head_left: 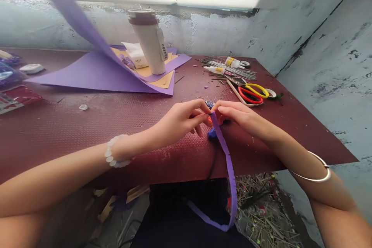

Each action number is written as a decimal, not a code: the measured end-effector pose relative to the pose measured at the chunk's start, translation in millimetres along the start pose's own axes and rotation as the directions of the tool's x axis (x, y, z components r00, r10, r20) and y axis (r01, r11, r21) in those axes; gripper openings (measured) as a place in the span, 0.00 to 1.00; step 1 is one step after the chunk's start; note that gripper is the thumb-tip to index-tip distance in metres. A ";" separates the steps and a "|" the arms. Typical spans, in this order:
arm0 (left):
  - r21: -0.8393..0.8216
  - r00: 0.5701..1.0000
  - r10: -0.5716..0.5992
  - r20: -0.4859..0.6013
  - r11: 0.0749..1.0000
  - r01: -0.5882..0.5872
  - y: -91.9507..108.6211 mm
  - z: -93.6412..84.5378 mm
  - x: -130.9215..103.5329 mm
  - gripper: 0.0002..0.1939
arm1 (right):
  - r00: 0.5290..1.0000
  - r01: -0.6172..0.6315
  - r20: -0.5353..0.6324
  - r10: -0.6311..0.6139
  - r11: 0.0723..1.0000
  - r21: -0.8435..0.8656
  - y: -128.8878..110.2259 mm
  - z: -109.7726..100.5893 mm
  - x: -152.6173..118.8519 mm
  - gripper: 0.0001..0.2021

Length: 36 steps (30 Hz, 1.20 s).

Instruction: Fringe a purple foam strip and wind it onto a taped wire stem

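Observation:
A long purple strip (231,170) hangs in a curve from my fingertips over the table's front edge to my lap. My left hand (188,118) pinches the strip's top end from the left, with a beaded bracelet on the wrist. From the right, my right hand (235,114) presses its fingers at the same end. Under and between the hands lies a blue and orange object (212,133), mostly hidden by them. A small dark tip shows at the strip's top.
Red-handled scissors (251,96), yellow-handled scissors (258,88), glue bottles (232,62) and thin wires (241,73) lie at the right back. A coffee cup (149,46) stands on purple sheets (95,73). A white cap (83,107) lies left on the maroon table (116,102).

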<state>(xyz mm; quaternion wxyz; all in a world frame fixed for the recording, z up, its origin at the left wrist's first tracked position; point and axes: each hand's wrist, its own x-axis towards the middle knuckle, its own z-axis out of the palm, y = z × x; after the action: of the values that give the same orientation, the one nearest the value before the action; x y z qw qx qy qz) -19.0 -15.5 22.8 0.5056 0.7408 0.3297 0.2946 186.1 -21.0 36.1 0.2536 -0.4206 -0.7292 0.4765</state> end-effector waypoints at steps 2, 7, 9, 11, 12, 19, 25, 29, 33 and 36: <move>0.110 0.999 0.048 -0.015 0.993 -0.046 0.4 0.9 -1.5 0.03 | 1.000 -0.004 -0.006 0.004 1.000 0.014 1.3 0.4 1.6 0.13; 0.512 0.973 0.215 -0.079 0.846 -0.146 -2.7 4.5 -3.5 0.04 | 0.999 -0.032 -0.023 0.035 0.991 0.127 3.1 2.3 4.3 0.19; 0.628 0.957 0.279 -0.078 0.759 -0.170 -5.0 5.5 -4.1 0.05 | 0.997 -0.066 -0.017 0.071 0.979 0.195 3.4 3.4 5.0 0.20; 0.712 0.937 0.341 -0.071 0.675 -0.191 -7.5 6.1 -4.9 0.07 | 0.995 -0.094 -0.004 0.099 0.958 0.270 4.5 4.6 5.6 0.20; 0.750 0.926 0.371 -0.066 0.631 -0.199 -8.9 6.4 -5.3 0.08 | 0.994 -0.103 0.003 0.107 0.945 0.311 5.3 5.2 5.9 0.20; 0.867 0.859 0.511 0.026 0.417 -0.274 -15.9 6.9 -8.2 0.12 | 0.990 -0.136 0.041 0.131 0.880 0.455 8.2 8.2 5.5 0.20; 0.905 0.805 0.585 0.099 0.283 -0.317 -16.4 5.3 -10.6 0.13 | 0.990 -0.142 0.048 0.135 0.884 0.445 7.2 7.7 4.4 0.14; 0.921 0.798 0.592 0.114 0.238 -0.308 -16.8 7.3 -12.4 0.15 | 0.992 -0.126 0.039 0.121 0.906 0.404 8.4 8.1 4.3 0.13; 0.932 0.818 0.566 0.096 0.237 -0.273 -17.2 10.3 -14.0 0.15 | 0.992 -0.123 0.045 0.114 0.916 0.381 7.8 8.4 4.3 0.14; 0.938 0.818 0.568 0.087 0.230 -0.260 -15.8 12.1 -15.3 0.14 | 0.992 -0.126 0.053 0.115 0.918 0.375 7.4 8.1 4.9 0.14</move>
<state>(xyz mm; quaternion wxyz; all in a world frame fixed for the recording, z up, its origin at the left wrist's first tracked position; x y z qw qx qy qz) -22.1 -30.0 2.5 -0.1487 0.9026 0.2906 0.2805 180.1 -19.3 25.8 0.2890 -0.4007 -0.6002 0.6290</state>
